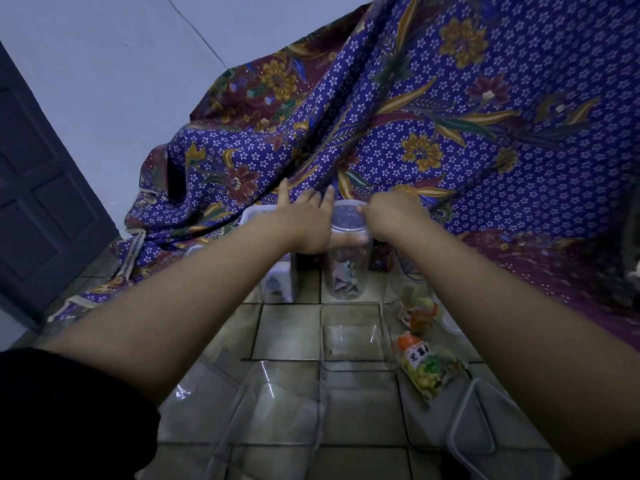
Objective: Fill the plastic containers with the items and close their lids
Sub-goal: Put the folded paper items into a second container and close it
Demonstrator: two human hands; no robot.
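Observation:
A tall clear plastic container [347, 271] stands on the tiled floor at the middle, with folded paper pieces inside. A clear round lid [347, 216] sits on its top. My left hand [308, 223] grips the container's upper left side, thumb across the front, fingers spread. My right hand [391, 216] pinches the lid's right edge. Another clear container [277, 285] with paper pieces stands left of it, partly hidden by my left arm. Two empty clear rectangular containers [356, 337] [277, 410] lie nearer me. Snack packets [429, 368] [420, 313] lie to the right.
A purple floral cloth [415, 116] drapes over something behind the containers. A white lid [256, 213] rests at the cloth's foot. A clear flat lid [485, 431] lies at the lower right. A dark door [38, 188] stands at the left.

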